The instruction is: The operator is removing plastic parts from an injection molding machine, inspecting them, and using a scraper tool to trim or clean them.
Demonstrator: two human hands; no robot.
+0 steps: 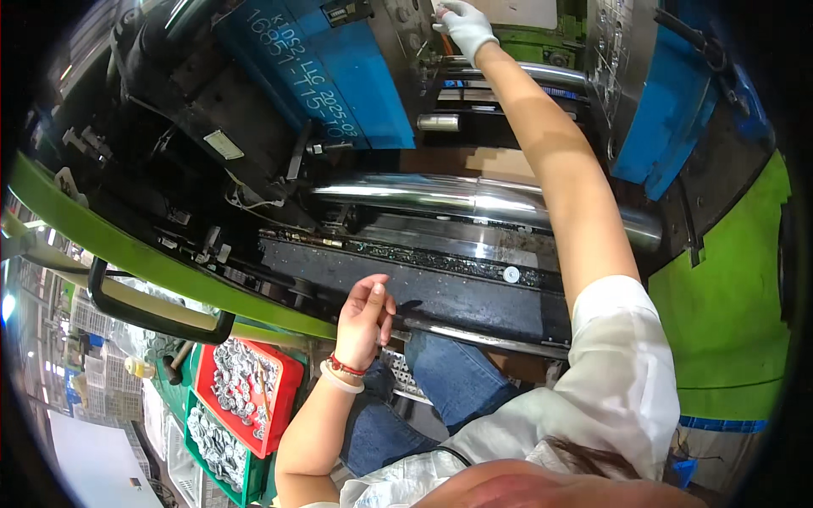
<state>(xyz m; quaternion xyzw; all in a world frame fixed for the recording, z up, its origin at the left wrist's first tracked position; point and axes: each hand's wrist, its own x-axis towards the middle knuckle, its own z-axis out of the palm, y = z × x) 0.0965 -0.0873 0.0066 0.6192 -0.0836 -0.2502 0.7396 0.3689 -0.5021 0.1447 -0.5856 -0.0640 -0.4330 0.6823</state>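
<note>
My right hand [467, 30], in a white glove, reaches far up between the two halves of a mould. Its bent fingers are at the face of the left mould half [415, 59]; whatever they pinch is too small to make out. Facing it on the right stands the other mould half [605, 68], metal with a blue block behind. My left hand [362, 326] is bare, with a red bracelet and a pale band at the wrist. It hovers loosely closed over the machine's near edge, with nothing visible in its fingers.
Thick polished bars [406, 193] cross the machine below my right arm. A small pale round piece [511, 274] lies on the dark ledge. At lower left, a red tray [279, 406] and a green tray [252, 474] hold many small metal parts. A green guard with a black handle [161, 326] curves nearby.
</note>
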